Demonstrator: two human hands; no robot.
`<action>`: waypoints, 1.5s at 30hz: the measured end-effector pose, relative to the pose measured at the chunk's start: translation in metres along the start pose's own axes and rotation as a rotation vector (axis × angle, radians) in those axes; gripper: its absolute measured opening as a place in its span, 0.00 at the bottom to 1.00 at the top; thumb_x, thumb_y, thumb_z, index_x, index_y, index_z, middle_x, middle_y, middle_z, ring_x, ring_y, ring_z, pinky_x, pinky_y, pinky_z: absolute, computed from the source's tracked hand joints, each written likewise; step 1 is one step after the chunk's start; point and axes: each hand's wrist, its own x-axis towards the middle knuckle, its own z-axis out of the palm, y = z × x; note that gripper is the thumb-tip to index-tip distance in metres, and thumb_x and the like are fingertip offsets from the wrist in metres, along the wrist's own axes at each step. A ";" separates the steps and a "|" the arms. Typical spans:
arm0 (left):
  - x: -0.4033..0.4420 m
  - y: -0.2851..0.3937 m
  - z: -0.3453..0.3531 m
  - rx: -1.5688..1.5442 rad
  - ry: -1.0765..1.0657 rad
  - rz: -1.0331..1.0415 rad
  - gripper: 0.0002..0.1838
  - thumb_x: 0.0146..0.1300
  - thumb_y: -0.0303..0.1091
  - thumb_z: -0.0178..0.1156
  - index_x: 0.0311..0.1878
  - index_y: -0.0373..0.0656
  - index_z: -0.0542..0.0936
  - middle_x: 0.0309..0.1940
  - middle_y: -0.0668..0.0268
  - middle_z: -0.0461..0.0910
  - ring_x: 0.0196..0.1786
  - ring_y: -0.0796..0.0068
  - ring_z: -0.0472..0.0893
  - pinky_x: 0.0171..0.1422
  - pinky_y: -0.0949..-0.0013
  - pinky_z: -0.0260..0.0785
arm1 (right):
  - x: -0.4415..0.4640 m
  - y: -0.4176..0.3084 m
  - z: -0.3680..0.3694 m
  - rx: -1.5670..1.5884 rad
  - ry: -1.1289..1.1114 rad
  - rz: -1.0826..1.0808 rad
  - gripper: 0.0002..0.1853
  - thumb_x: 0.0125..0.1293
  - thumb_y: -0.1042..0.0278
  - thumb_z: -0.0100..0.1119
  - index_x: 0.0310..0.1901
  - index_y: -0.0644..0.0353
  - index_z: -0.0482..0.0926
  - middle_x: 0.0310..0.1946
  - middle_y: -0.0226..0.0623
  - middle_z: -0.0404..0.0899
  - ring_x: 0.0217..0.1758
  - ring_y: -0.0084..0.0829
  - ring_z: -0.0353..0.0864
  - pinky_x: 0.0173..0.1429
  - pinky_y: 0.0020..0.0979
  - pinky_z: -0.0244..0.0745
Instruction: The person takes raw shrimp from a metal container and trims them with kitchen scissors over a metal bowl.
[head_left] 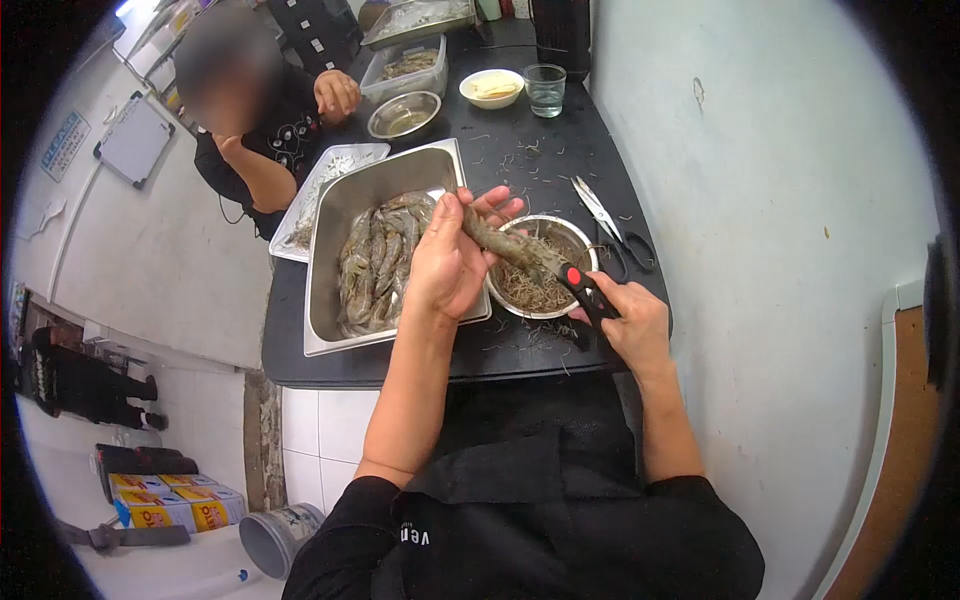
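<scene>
My left hand (450,250) grips a large raw shrimp (490,236) by its body, its head end pointing right. In my right hand (632,318) is a pair of scissors (578,284) with black handles and a red pivot. Their blades are at the shrimp's head and mostly hidden by it. Below the shrimp stands a metal bowl (532,312) holding many thin trimmed legs and feelers (530,290). To the left, a deep steel pan (322,300) contains several whole shrimp (375,260).
A second pair of scissors (598,210) lies open on the black table (480,350). Farther back are a glass of water (545,92), a white bowl (492,100), a metal bowl (404,118) and a plastic tub (430,78). A person (260,170) sits across, beside a white tray (345,155). A wall (740,220) borders the right.
</scene>
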 end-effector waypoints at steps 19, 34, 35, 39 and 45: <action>0.014 0.006 -0.018 -0.281 -0.331 0.279 0.20 0.75 0.53 0.36 0.37 0.50 0.69 0.51 0.65 0.76 0.62 0.55 0.74 0.68 0.38 0.64 | 0.004 -0.012 -0.018 0.099 0.003 -0.079 0.40 0.36 0.46 0.78 0.53 0.58 0.79 0.27 0.32 0.75 0.34 0.35 0.75 0.41 0.36 0.72; 0.011 -0.001 -0.020 -0.353 -0.312 0.210 0.20 0.75 0.53 0.36 0.38 0.50 0.69 0.51 0.64 0.77 0.64 0.56 0.73 0.68 0.37 0.63 | 0.009 -0.016 -0.016 0.033 0.075 -0.136 0.36 0.41 0.50 0.76 0.53 0.58 0.78 0.32 0.36 0.75 0.37 0.38 0.75 0.43 0.37 0.70; 0.010 -0.001 -0.019 -0.319 -0.291 0.208 0.20 0.75 0.53 0.36 0.38 0.50 0.69 0.51 0.64 0.77 0.64 0.57 0.73 0.68 0.37 0.63 | 0.009 -0.015 -0.016 0.031 0.074 -0.136 0.36 0.41 0.50 0.76 0.53 0.58 0.78 0.32 0.36 0.75 0.37 0.38 0.75 0.43 0.37 0.70; 0.006 -0.002 -0.015 -0.257 -0.201 0.187 0.20 0.74 0.55 0.37 0.36 0.52 0.69 0.49 0.66 0.78 0.63 0.55 0.73 0.66 0.37 0.65 | 0.008 -0.010 -0.013 -0.027 0.110 -0.167 0.38 0.38 0.53 0.78 0.54 0.58 0.77 0.30 0.32 0.78 0.35 0.36 0.75 0.42 0.37 0.70; 0.004 -0.005 -0.015 -0.266 -0.178 0.149 0.20 0.73 0.56 0.37 0.36 0.52 0.70 0.49 0.65 0.78 0.63 0.56 0.73 0.65 0.37 0.66 | 0.010 -0.014 -0.013 -0.022 0.119 -0.182 0.35 0.39 0.56 0.78 0.52 0.57 0.79 0.29 0.32 0.78 0.34 0.36 0.75 0.42 0.36 0.69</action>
